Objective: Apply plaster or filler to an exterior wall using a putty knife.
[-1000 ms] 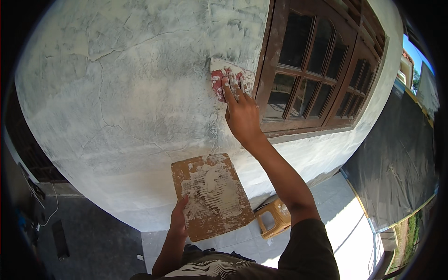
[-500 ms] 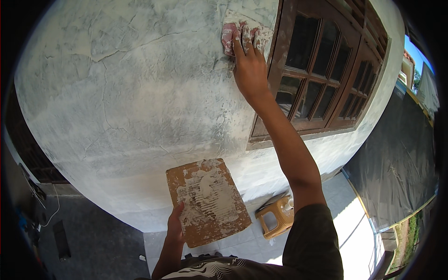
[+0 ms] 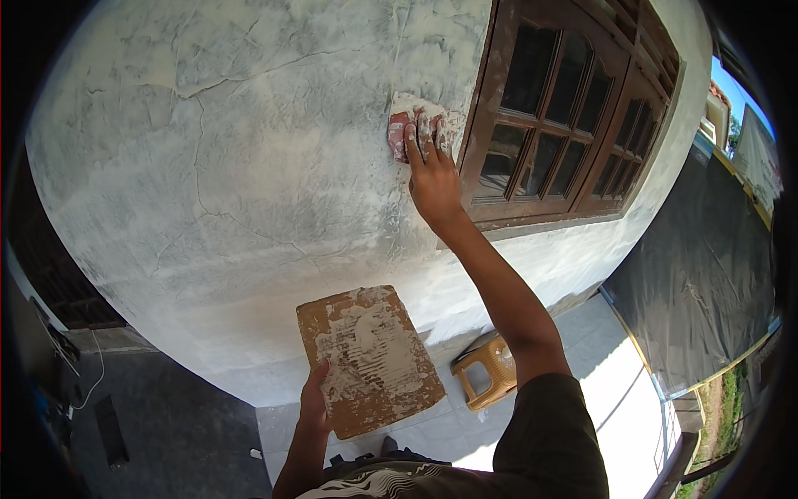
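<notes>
My right hand (image 3: 432, 170) is raised against the grey plastered wall (image 3: 249, 150), pressing a red scraper blade (image 3: 414, 126) smeared with white putty flat to the surface, just left of the brown wooden window frame (image 3: 490, 108). My left hand (image 3: 314, 407) grips the near edge of a brown board (image 3: 370, 362) held level at waist height; streaks of white putty cover its top.
A brown multi-pane window (image 3: 565, 125) fills the wall to the right. A small yellow plastic stool (image 3: 485, 372) stands on the pale tiled floor below. Black sheeting (image 3: 706, 274) covers the ground at right. A dark cable and box (image 3: 108, 424) lie at lower left.
My right hand slid the scraper up the wall beside the window frame and has now come back down a little. The board in my left hand stayed nearly still.
</notes>
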{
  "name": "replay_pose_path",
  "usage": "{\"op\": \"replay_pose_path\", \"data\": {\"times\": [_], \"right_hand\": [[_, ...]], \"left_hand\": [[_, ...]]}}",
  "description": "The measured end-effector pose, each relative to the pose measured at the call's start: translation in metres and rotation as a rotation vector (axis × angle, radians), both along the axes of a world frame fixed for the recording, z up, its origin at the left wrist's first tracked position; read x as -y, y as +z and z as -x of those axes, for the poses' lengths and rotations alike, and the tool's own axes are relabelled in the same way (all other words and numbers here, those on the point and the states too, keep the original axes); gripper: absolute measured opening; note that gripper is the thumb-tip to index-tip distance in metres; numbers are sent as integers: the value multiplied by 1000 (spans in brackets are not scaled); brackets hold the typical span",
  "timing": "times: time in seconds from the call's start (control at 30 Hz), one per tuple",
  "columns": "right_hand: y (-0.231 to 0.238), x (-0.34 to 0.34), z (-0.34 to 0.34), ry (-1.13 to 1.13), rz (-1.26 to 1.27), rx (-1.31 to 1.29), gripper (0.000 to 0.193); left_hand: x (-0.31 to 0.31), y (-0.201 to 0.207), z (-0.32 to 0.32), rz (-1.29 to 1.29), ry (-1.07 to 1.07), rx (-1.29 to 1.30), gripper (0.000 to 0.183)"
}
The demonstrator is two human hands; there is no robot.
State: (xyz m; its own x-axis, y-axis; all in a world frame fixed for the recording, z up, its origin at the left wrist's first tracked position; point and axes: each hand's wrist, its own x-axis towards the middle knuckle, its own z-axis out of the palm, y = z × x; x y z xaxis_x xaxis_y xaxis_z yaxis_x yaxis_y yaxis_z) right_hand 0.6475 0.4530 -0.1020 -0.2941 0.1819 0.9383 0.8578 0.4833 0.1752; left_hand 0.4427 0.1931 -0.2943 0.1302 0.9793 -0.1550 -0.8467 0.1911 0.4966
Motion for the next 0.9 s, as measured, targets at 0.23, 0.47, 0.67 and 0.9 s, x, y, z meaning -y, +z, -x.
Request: {"op": "replay_pose_path", "data": {"times": [0.23, 0.47, 0.67, 0.9], "right_hand": [[-31, 57, 0, 232, 252, -74, 65], [58, 81, -30, 440, 88, -362, 67], [123, 36, 17, 185, -283, -162, 63], [101, 13, 25, 138, -235, -38, 52]], "left_hand": [[2, 0, -4, -32, 24, -24, 48], [7, 6, -16, -56, 115, -65, 48], [9, 8, -23, -67, 139, -39, 48], [5, 1, -27, -14, 146, 28, 47]]}}
